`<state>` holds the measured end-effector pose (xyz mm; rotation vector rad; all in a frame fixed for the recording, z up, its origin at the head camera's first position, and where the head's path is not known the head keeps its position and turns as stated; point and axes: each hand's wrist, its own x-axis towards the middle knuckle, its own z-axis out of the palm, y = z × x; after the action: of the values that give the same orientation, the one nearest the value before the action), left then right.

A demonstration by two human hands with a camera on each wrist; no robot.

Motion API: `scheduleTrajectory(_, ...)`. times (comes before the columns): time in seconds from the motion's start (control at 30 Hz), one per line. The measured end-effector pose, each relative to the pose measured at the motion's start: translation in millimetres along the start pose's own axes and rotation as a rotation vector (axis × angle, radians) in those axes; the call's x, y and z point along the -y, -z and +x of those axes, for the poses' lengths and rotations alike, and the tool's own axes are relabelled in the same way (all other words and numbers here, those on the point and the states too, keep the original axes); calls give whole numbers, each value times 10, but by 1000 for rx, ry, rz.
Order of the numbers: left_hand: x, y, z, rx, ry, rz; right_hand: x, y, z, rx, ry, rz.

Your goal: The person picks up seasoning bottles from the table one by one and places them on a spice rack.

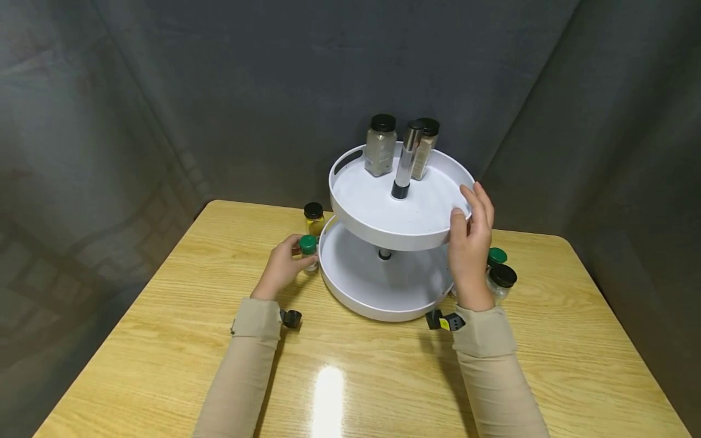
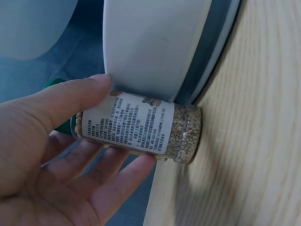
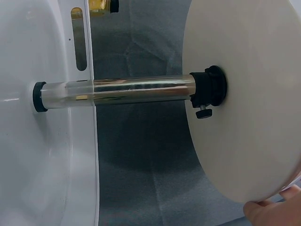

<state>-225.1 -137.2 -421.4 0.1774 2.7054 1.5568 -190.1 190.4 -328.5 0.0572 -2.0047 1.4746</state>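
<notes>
Green-capped clear round seed jar: fine print illeg.
Black-capped tan-filled glass jar: pt. hid. bhd. shiny metal post.
Right hand: cut off btm. R, wrist vw.

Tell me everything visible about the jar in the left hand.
This clear jar, seemingly glass or plastic, has a green cap and a white label with small dark print; pale grains show inside. It is roughly upright, capped, beside the lower white tray, its base at or barely above the wooden table; contact with either is unclear. The left hand grips it.
</notes>
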Motion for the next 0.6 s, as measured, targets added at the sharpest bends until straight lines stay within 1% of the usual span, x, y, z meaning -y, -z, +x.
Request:
scheduleTrajectory(0.13, -7, 17, 3, -1, -11, 6, -3, -4, 5, -1, 2, -5)
scheduleTrajectory(0.27, -32, 39, -5, -7, -36, 11, -11, 1, 10, 1, 4, 0)
scheduleTrajectory(0.6, -156, 99, -59, -45, -57, 26, -8, 1, 2, 0, 4, -2)
